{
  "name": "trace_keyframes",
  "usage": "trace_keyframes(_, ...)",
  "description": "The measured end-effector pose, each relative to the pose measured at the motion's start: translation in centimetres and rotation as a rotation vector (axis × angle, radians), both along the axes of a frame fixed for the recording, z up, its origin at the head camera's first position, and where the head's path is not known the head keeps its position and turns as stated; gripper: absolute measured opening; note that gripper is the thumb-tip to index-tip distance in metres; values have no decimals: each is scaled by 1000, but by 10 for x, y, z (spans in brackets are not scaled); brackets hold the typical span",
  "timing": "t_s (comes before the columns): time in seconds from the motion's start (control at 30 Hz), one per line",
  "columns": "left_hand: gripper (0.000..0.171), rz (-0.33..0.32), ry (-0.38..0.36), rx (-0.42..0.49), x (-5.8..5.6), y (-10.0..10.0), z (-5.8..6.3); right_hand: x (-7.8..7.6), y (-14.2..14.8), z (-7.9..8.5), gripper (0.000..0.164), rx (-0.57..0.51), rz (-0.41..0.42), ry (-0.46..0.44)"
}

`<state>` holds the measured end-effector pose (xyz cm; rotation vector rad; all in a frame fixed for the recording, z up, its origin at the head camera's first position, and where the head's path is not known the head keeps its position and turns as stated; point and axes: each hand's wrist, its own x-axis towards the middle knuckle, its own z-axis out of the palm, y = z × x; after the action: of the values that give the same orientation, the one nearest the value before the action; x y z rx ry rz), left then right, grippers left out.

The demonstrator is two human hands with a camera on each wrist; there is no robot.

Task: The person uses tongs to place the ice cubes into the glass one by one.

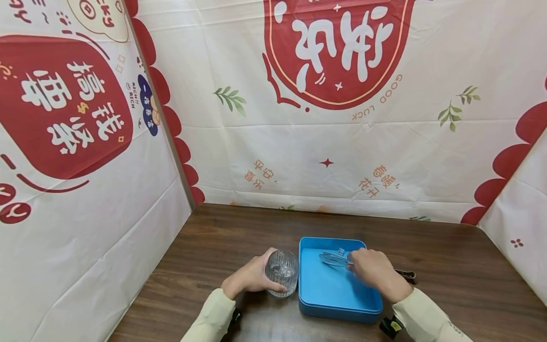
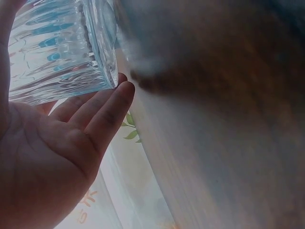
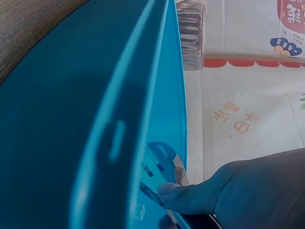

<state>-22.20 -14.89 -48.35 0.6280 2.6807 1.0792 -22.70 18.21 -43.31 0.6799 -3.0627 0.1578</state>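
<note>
My left hand (image 1: pixel 255 274) curls round the side of a clear ribbed glass (image 1: pixel 282 274), thumb toward the near side. In the left wrist view the tilted-looking glass (image 2: pixel 57 52) lies against the palm and fingers. The glass stands close to the left wall of a shallow blue box (image 1: pixel 331 311). Over the box's right side, my right hand (image 1: pixel 372 268) grips metal tongs (image 1: pixel 334 259), their flat, slotted heads pointing left. A small clear cube (image 1: pixel 341 251) is on the box floor beside the tongs; in the right wrist view this cube (image 3: pixel 138 211) shows near the thumb.
The dark wooden table (image 1: pixel 239 228) carries the box and glass. White printed cloth (image 1: pixel 299 156) hangs behind the table, and another printed cloth (image 1: pixel 107 228) closes off the left side. Beyond my right hand, the tongs' dark rear end sticks out past the box wall.
</note>
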Motion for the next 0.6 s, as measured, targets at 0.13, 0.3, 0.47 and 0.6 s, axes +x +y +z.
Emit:
trace_keyframes(0.13, 84, 0, 0, -1, 0, 0, 1, 0, 0, 0, 17, 11, 2, -1)
trace_keyframes(0.3, 84, -1, 5, -4, 2, 1, 2, 1, 0, 0, 16, 16, 6, -2)
trace_keyframes(0.47, 84, -4, 8, -10, 2, 1, 3, 3, 0, -1, 15, 17, 17, 18)
trace_keyframes(0.6, 84, -18, 15, -12, 2, 0, 3, 4, 1, -2, 14, 33, 22, 41)
